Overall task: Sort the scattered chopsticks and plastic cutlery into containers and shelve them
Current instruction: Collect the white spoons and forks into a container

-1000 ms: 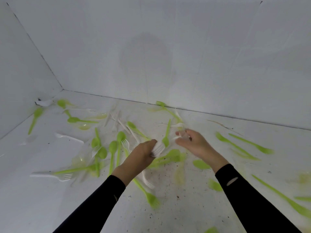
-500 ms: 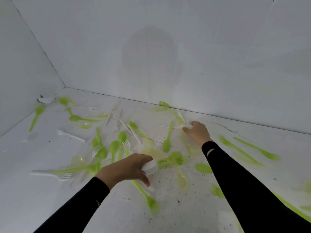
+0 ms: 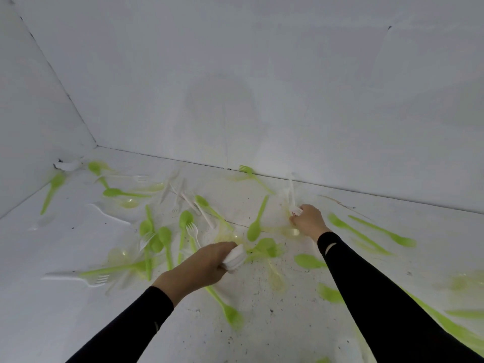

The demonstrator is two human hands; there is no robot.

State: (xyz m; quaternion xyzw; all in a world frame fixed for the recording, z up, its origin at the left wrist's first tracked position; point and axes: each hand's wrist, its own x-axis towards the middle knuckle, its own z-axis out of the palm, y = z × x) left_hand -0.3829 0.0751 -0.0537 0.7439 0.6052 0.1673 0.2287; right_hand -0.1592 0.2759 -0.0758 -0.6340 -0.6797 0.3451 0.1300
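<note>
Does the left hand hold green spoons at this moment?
No, the left hand grips a bundle of white cutlery, while the green spoons lie loose on the white surface.

- Green spoon [image 3: 258, 222] just beyond the left hand [image 3: 199, 268]: smooth lime plastic with a faint sheen.
- White cutlery bundle [image 3: 235, 258] in the left hand, and white utensil [image 3: 295, 210] far right of it: opaque matt plastic.
- Clear spoon [image 3: 119, 255] left of it: translucent yellowish plastic (blurred).
- Floor [image 3: 262, 336] beneath it: matt white board, grit-speckled.
- Sleeve [image 3: 123, 334] behind it: matt black cloth.

Left hand [image 3: 201, 265], right hand [image 3: 309, 218]: white forks [image 3: 235, 258]
</note>
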